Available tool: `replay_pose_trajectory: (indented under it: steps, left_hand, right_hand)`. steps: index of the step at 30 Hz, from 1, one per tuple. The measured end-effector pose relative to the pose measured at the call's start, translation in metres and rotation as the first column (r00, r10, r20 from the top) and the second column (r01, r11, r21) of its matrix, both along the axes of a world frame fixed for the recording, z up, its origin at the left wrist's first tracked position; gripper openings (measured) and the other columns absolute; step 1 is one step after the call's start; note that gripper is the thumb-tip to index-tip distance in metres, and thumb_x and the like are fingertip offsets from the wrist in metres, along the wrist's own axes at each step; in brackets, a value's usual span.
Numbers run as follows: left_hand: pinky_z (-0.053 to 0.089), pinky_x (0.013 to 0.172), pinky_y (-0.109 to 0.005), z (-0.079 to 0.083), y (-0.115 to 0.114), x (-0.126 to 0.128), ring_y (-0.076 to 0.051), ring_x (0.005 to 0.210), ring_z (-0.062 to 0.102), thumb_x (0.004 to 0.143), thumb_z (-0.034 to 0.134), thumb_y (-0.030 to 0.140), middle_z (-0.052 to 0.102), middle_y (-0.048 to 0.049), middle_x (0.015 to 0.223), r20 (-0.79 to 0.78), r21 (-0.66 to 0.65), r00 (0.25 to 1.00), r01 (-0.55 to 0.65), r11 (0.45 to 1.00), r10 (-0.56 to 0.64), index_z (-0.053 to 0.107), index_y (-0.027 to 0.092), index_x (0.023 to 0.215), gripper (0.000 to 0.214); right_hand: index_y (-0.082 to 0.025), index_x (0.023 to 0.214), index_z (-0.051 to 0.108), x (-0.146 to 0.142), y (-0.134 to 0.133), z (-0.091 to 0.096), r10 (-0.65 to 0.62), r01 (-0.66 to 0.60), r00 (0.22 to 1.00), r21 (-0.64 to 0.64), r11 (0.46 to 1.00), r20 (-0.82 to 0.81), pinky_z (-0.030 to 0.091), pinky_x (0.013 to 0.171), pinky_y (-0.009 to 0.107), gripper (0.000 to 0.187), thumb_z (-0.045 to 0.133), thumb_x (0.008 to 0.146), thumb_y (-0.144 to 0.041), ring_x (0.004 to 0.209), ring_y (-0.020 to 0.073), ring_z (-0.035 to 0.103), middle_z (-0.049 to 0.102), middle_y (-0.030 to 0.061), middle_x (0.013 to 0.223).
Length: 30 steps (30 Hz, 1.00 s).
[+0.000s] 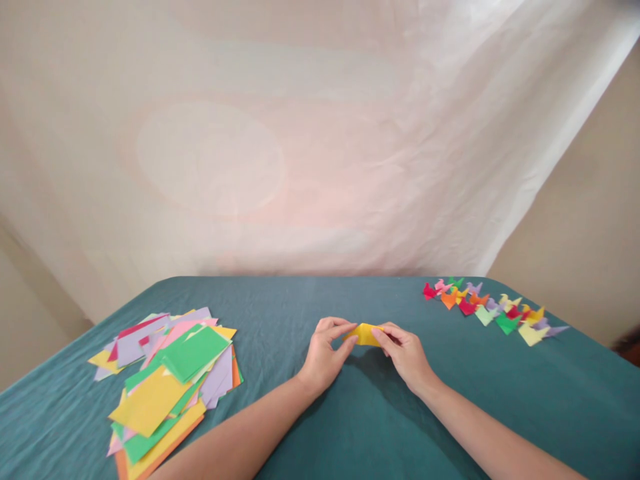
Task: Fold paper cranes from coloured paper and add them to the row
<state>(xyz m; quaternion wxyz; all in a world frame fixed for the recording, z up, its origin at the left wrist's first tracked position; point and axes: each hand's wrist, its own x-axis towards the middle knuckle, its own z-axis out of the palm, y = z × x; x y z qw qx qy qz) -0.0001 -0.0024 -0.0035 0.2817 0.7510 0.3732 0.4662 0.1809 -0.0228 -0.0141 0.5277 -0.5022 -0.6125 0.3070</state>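
A small folded yellow paper [365, 333] is held just above the teal tablecloth [350, 413], near the middle of the table. My left hand [326, 357] pinches its left end with thumb and fingers closed. My right hand [404, 353] grips its right end the same way. Both forearms reach in from the bottom edge of the view.
A loose pile of coloured paper squares [167, 380] lies at the left front of the table. Several small folded paper figures [487, 310] in mixed colours lie in a row at the back right. A wrinkled white sheet [310, 147] hangs behind the table.
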Motion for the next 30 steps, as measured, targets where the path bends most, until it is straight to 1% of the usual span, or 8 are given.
replay_pose_trajectory:
  steps: [5,9,14,19,21,27,30]
  left_hand:
    - [0.039,0.091,-0.036,0.0002,-0.0025,0.0006,-0.02,0.099,0.05,0.081,0.057,0.025,0.059,-0.0054,0.101,-0.036,0.072,0.999,0.022,0.997,-0.019,0.065,0.026,0.104,0.024]
    - [0.039,0.092,-0.036,0.0004,-0.003,0.0006,-0.02,0.101,0.05,0.082,0.057,0.026,0.058,-0.0053,0.103,-0.057,0.083,0.998,0.038,0.996,-0.033,0.064,0.026,0.106,0.025]
    - [0.038,0.093,-0.037,0.0019,-0.0034,0.0002,-0.02,0.102,0.05,0.082,0.057,0.025,0.058,-0.0052,0.104,-0.071,0.084,0.996,0.062,0.995,-0.056,0.063,0.027,0.107,0.026]
    - [0.039,0.092,-0.034,0.0035,-0.0058,0.0008,-0.019,0.1,0.052,0.082,0.057,0.027,0.058,-0.0047,0.102,-0.036,0.031,0.996,0.08,0.996,-0.078,0.064,0.026,0.106,0.025]
    - [0.041,0.09,-0.032,0.0034,-0.0065,0.0011,-0.018,0.097,0.054,0.082,0.057,0.027,0.059,-0.0044,0.1,-0.005,0.001,0.998,0.07,0.998,-0.07,0.066,0.025,0.103,0.023]
    - [0.045,0.084,-0.028,0.0023,-0.0069,0.0031,-0.017,0.088,0.059,0.08,0.059,0.026,0.063,-0.0038,0.091,0.055,-0.096,0.998,0.046,0.994,-0.041,0.07,0.022,0.093,0.017]
    - [0.046,0.083,-0.027,0.0019,-0.0077,0.005,-0.017,0.087,0.06,0.078,0.061,0.025,0.065,-0.0034,0.092,0.066,-0.101,0.996,0.06,0.993,-0.053,0.07,0.022,0.093,0.017]
  right_hand:
    - [-0.017,0.082,0.069,0.0001,-0.0006,0.001,0.026,-0.026,0.999,-0.004,1.0,-0.019,0.036,0.047,0.022,0.034,0.052,0.081,-0.046,0.052,0.0108,0.044,0.052,0.0008,0.068]
    - [-0.017,0.082,0.069,0.0004,-0.0003,0.0008,0.034,-0.034,0.999,0.006,0.999,-0.034,0.037,0.047,0.023,0.031,0.054,0.081,-0.045,0.052,0.0109,0.045,0.053,0.0013,0.07]
    - [-0.017,0.08,0.069,-0.0003,-0.0014,0.0015,0.029,-0.029,1.0,0.038,0.999,-0.011,0.039,0.048,0.023,0.029,0.054,0.081,-0.042,0.055,0.0116,0.047,0.055,0.0023,0.073]
    - [-0.019,0.081,0.068,-0.0028,-0.0035,-0.0003,-0.029,0.018,0.997,0.159,0.987,0.07,0.044,0.058,0.025,0.022,0.056,0.082,-0.036,0.066,0.0155,0.054,0.058,0.0041,0.076]
    - [-0.019,0.082,0.068,-0.0037,-0.0047,-0.0013,-0.044,0.02,0.993,0.203,0.979,0.111,0.045,0.06,0.026,0.019,0.055,0.083,-0.033,0.067,0.0155,0.055,0.059,0.0042,0.077]
    - [-0.02,0.088,0.068,-0.0053,-0.0072,-0.0023,-0.051,-0.011,0.98,0.305,0.952,0.193,0.046,0.056,0.025,0.016,0.054,0.083,-0.026,0.062,0.0134,0.054,0.058,0.0033,0.074]
    - [-0.019,0.087,0.068,-0.0066,-0.0072,-0.0024,-0.053,-0.017,0.977,0.321,0.947,0.207,0.046,0.056,0.025,0.015,0.054,0.083,-0.024,0.061,0.0131,0.054,0.058,0.0031,0.074]
